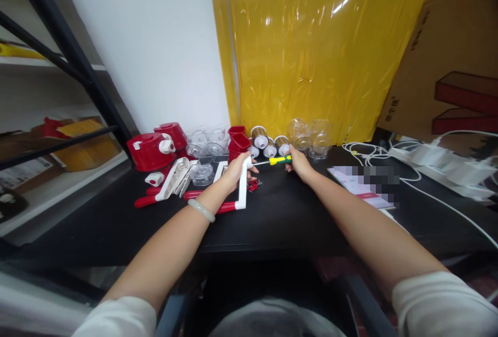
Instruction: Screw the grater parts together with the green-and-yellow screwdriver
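My left hand (232, 172) is closed around the upper end of a white crank handle (242, 186), whose red grip lies low and to the left. In my right hand (299, 164) is a yellow-and-green screwdriver (277, 160). Its shaft points left at the crank's upper end; whether the tip sits in a screw is too small to tell. Small red pieces (253, 185) lie just below my left fingers. Behind the hands stand red chutes (238, 142) and several metal grater drums (259, 137) with white ends. More white crank handles (171, 184) with red grips rest to the left.
Red housings (150, 152) and clear plastic parts (202, 173) stand at left; more clear cups (319, 139) are behind my right hand. A flat screen device (361, 186), cables and a power strip (467, 176) lie right. A yellow plastic curtain (311, 56) hangs behind the black table (295, 217).
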### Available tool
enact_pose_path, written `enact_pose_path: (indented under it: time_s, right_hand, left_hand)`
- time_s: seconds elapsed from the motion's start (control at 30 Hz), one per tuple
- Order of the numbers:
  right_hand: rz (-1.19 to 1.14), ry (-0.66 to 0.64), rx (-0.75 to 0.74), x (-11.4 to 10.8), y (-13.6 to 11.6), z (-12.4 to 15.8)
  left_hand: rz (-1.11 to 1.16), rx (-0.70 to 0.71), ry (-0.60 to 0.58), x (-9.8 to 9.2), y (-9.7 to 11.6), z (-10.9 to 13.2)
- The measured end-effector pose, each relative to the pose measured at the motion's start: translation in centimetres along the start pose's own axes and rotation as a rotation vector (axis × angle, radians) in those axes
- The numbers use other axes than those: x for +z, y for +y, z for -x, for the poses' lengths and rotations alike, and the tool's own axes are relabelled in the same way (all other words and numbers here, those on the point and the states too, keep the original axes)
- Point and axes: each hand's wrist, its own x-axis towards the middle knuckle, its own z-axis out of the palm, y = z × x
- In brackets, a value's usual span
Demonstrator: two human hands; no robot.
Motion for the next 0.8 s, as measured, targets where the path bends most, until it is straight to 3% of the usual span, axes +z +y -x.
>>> enact_pose_path:
  time_s: [0.23,0.6,0.8]
  right_hand:
    - [0.212,0.075,-0.103,-0.5,0.4,-0.5]
    - [-0.199,0.036,0.059,0.1,-0.5,0.0]
    - [-0.182,0.020,0.075,0.1,-0.3,0.1]
  left_hand:
    - [-0.003,0.003,-0.002,0.1,0.0,0.0]
    - [-0.002,-0.011,0.007,0.2,0.0,0.1]
    - [-0.003,-0.006,0.001,0.2,0.0,0.1]
